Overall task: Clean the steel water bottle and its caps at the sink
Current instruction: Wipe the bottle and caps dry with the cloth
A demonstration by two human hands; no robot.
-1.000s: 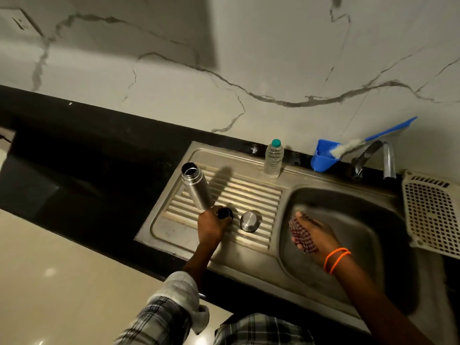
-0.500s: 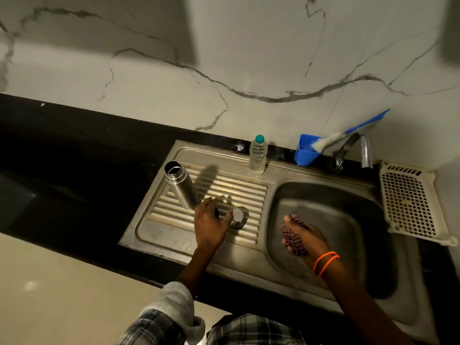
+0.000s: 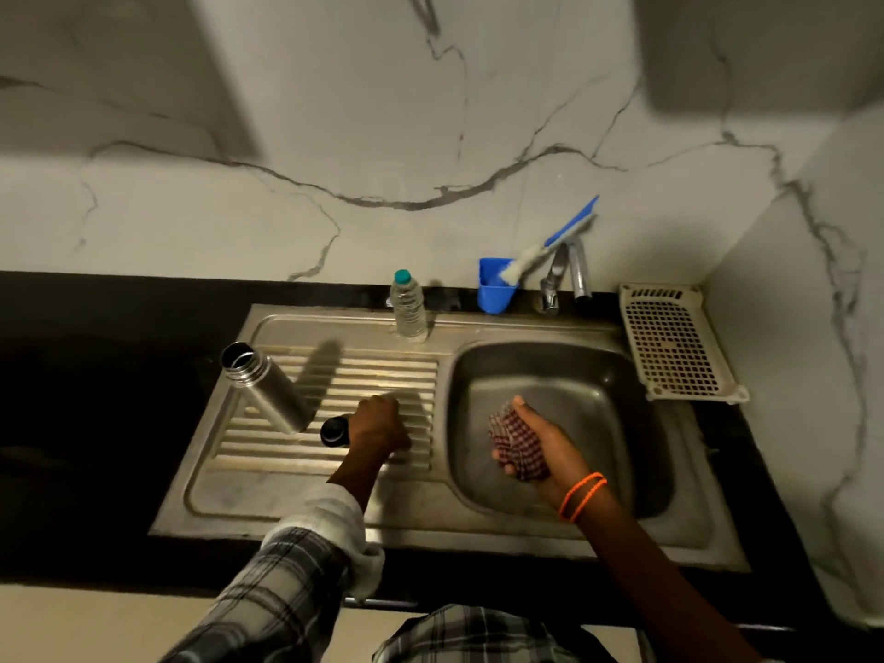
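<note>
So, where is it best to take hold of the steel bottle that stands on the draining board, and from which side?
Take the steel bottle round the smooth middle of its body, probably coming from its right side, where the left hand already is. It stands upright and uncapped, so a sideways grip keeps the open mouth up. The threaded neck is narrower and looks less sure.

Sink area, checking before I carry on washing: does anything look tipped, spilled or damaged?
Nothing stands out. The steel bottle stands uncapped on the drainboard; its lean looks like wide-angle distortion. The left hand is closed beside the black cap, and the right hand holds the checked cloth over the basin.
</note>
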